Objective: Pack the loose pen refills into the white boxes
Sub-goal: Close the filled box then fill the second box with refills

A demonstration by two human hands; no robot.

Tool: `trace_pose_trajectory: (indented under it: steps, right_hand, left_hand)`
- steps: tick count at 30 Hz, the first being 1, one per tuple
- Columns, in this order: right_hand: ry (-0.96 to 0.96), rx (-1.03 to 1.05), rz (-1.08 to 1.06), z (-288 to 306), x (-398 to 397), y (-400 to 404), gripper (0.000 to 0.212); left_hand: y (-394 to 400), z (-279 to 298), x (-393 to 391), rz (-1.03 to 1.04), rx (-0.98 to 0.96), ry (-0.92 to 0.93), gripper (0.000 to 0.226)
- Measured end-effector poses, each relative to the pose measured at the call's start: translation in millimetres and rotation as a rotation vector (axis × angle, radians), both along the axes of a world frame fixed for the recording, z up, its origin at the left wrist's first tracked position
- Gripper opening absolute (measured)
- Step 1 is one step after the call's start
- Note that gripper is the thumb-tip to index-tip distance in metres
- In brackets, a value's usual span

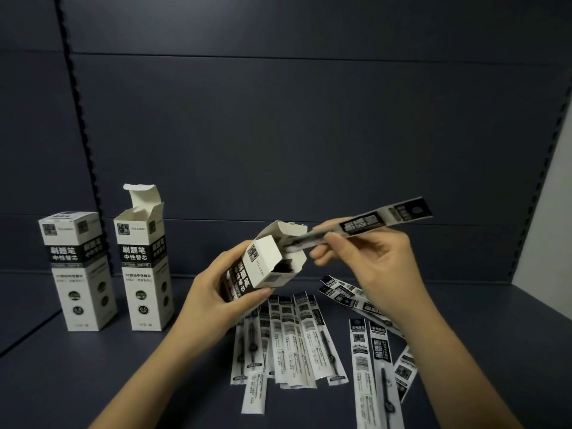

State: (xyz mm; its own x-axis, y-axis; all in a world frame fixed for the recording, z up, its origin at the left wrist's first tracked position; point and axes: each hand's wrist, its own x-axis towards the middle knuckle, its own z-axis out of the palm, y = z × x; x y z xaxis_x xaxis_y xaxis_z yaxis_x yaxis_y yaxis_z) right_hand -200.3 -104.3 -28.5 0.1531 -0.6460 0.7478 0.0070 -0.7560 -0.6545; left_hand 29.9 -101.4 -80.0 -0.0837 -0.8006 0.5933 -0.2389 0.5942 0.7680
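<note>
Refill packet, pinched in the right hand's grip, angles tip-first into the open white box. The left hand clamps that tilted box above the counter. Loose refills lie fanned beneath; a closed box and an open-flapped box stand well apart at left.
</note>
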Motion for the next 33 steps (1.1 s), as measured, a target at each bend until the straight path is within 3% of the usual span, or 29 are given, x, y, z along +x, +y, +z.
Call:
trace_pose_trajectory:
  steps: [6, 12, 18, 20, 23, 26, 29, 33]
  right_hand:
    - [0.054, 0.055, 0.074, -2, 6, 2, 0.015]
    - [0.059, 0.048, 0.014, -10, 8, -5, 0.004]
    - [0.045, 0.087, 0.088, -10, 10, -3, 0.046]
    - [0.068, 0.088, 0.042, -10, 11, -2, 0.05]
    - [0.15, 0.055, -0.106, -11, 14, -1, 0.041]
    - [0.129, 0.056, -0.09, -10, 18, 1, 0.007]
    - [0.087, 0.064, -0.07, -11, 19, 1, 0.02]
    - [0.106, 0.074, -0.068, -11, 20, 1, 0.016]
  left_hand:
    - [-2, -1, 0, 0.003, -0.001, -0.008, 0.067]
    - [-2, -2, 0, 0.002, 0.0, 0.005, 0.067]
    - [-4, -3, 1, -0.014, 0.002, 0.022, 0.067]
    - [-5, -4, 1, -0.02, 0.0, 0.02, 0.066]
    - [-4, -4, 1, -0.009, -0.004, 0.008, 0.066]
    - [-4, -3, 1, -0.002, -0.006, -0.006, 0.066]
    - [-5, -4, 1, 0.006, -0.013, -0.014, 0.066]
    - [-6, -4, 2, 0.003, -0.009, -0.02, 0.067]
